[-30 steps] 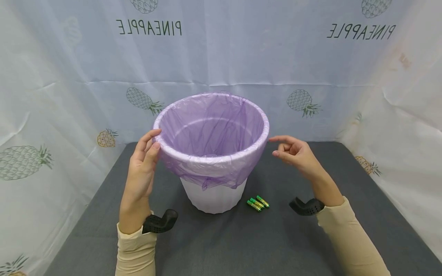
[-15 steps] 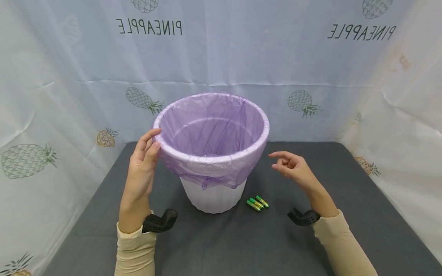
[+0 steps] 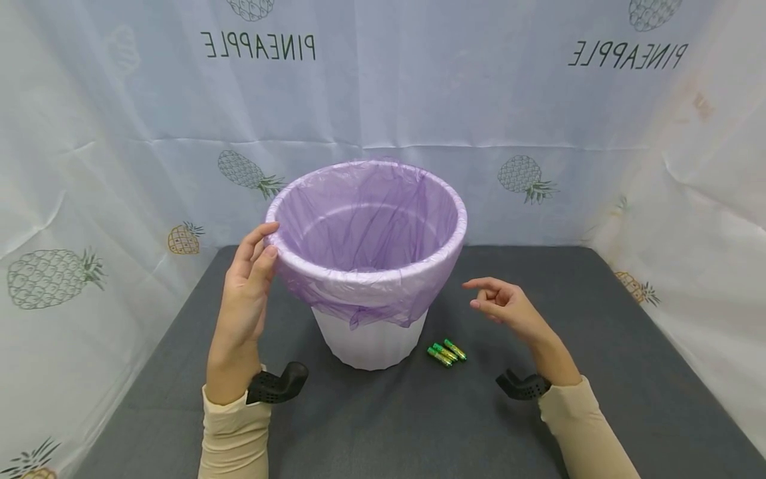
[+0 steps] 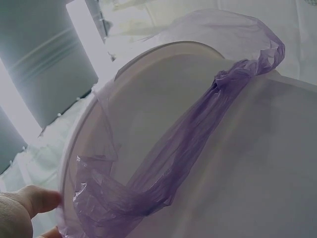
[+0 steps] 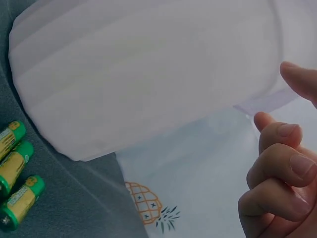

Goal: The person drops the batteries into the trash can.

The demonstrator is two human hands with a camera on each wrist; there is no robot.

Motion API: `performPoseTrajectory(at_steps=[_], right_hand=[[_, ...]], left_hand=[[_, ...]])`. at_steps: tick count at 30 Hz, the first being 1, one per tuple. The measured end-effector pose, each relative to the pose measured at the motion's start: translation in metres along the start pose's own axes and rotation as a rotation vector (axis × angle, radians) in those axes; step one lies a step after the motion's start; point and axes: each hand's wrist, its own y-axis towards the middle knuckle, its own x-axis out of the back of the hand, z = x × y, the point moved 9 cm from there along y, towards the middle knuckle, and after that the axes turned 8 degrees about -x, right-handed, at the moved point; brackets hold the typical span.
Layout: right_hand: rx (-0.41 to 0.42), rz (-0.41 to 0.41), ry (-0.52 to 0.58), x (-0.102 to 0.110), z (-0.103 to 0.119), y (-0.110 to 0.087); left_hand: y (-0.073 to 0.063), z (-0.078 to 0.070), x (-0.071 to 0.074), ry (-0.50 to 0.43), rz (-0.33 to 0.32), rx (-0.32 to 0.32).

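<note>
A white trash can (image 3: 371, 342) stands on the grey table, lined with a thin purple bag (image 3: 371, 246) folded over its rim. My left hand (image 3: 244, 293) holds the rim at the left, index finger and thumb against the bag-covered edge. In the left wrist view, the thumb (image 4: 42, 198) meets the rim beside the bunched bag. My right hand (image 3: 503, 306) hovers to the right of the can, holding nothing, its fingers loosely bent. Three green and gold batteries (image 3: 445, 351) lie together at the can's right foot; the right wrist view shows them (image 5: 17, 168) near its base.
The dark grey table (image 3: 371, 439) ends at a pale curtain (image 3: 419, 100) printed with pineapples, which also hangs at both sides. Each wrist wears a black camera mount (image 3: 278, 384).
My right hand has moved down and slightly left, away from the rim and toward the height of the batteries. The left hand, the can and the batteries have stayed put.
</note>
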Motion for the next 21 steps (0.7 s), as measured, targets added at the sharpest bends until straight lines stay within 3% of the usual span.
performPoseTrajectory(at_steps=[14,21], right_hand=[[-0.031,0.176,-0.037,-0.008,-0.040,0.004],[-0.141,0.237,-0.062,-0.013,-0.065,0.006]], left_hand=[[0.000,-0.002,-0.001,-0.008,0.010,-0.011],[0.000,-0.002,-0.001,-0.008,0.008,-0.006]])
